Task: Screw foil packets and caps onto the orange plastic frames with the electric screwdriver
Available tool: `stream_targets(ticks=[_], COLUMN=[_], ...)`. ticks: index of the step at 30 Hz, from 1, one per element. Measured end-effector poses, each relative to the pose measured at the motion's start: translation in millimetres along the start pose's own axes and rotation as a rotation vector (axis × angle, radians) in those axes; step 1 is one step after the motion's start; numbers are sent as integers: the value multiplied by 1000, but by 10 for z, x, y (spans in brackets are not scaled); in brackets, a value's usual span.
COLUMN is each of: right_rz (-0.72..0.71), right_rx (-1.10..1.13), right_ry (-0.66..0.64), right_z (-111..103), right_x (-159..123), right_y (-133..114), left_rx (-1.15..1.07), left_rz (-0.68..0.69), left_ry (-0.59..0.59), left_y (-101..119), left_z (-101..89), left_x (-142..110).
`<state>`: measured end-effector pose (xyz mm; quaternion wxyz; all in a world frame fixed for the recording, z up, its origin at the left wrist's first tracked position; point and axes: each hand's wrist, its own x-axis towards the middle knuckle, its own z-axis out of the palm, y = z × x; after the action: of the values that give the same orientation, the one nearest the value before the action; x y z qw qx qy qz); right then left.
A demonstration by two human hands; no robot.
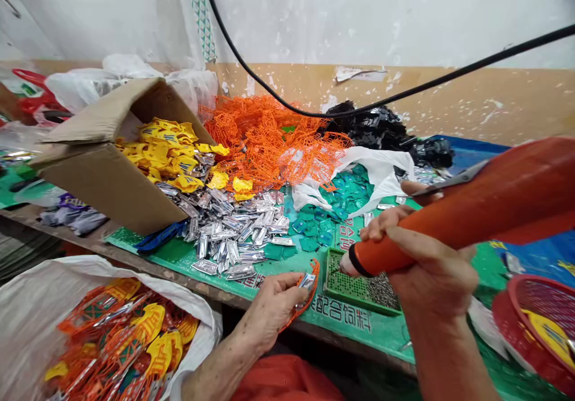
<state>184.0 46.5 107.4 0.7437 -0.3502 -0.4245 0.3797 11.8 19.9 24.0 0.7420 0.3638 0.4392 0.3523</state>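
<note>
Across the view: worktable (386,332), covered with printed green sheeting. At lower left, below the table edge: open white sack (27,311), filled with orange, yellow and silver pieces. On table, left side: cardboard box (108,185), tipped over, with yellow pieces spilling from its mouth. Toward the wall: tangled orange heap (265,128). At right: tapered orange tool (494,209), nose pointing left and down. In front of box: silver pile (238,230). Under tool nose: perforated green tray (344,287), near the front edge; contact with nose not determinable. Around tool body: right hand (435,269), fingers wrapped. Well apart from it: left hand (269,305), pinching a curved orange strip (314,287), left of tray. Against strip: silver insert (307,280). In tray, right portion: small metal pieces (384,290).
</note>
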Motion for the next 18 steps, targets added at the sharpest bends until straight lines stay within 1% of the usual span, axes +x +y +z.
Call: stream_targets(ticks=[4, 7, 12, 18], right_rz=[25, 31, 58, 99], right_rx=[60, 80, 76, 60], right_ry=[-38, -50, -68, -44], right_z=[184, 263, 301, 311], right_x=[-134, -174, -188, -203], right_y=[-1, 45, 85, 84], left_rx=[-8, -21, -39, -33], left_rz=[6, 7, 4, 13], left_ry=[-22, -25, -34, -46], left_y=[-11, -8, 8, 17], left_z=[-13, -22, -22, -26], left_x=[-12, -25, -36, -26])
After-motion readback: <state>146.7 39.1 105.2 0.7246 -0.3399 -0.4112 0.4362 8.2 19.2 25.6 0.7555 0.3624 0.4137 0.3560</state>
